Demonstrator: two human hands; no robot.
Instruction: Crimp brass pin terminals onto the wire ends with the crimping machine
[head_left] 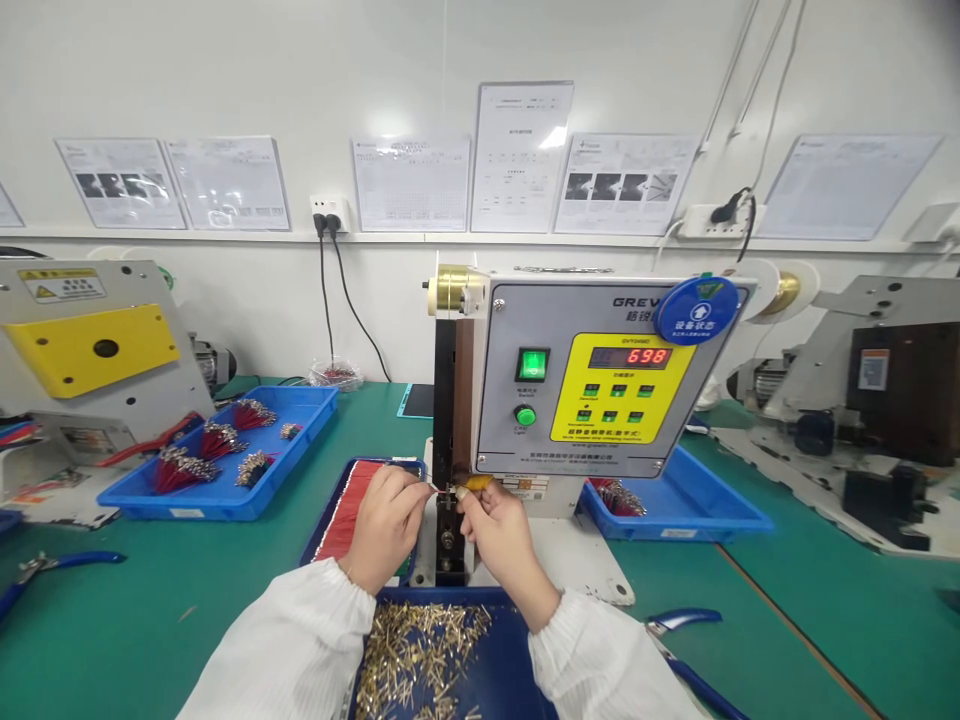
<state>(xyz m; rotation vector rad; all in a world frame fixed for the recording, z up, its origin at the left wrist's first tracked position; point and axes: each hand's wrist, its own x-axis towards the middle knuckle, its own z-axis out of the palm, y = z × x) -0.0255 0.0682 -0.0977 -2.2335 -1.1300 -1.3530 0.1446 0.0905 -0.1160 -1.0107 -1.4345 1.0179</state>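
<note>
Small piece (442,491) between left hand (386,525) and right hand (495,530): too small to identify. Front tray (510,650): cut off by bottom edge. Left pliers (82,559): cut off by left edge. Wall sheet (412,185): print illegible.

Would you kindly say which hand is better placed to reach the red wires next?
Probably the left hand: it is nearer the red wires, while the right hand is below the control panel.

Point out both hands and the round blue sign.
Left hand (385,527), head view: back of the hand.
Right hand (496,527), head view: back of the hand.
Round blue sign (699,312), head view: its front.
</note>
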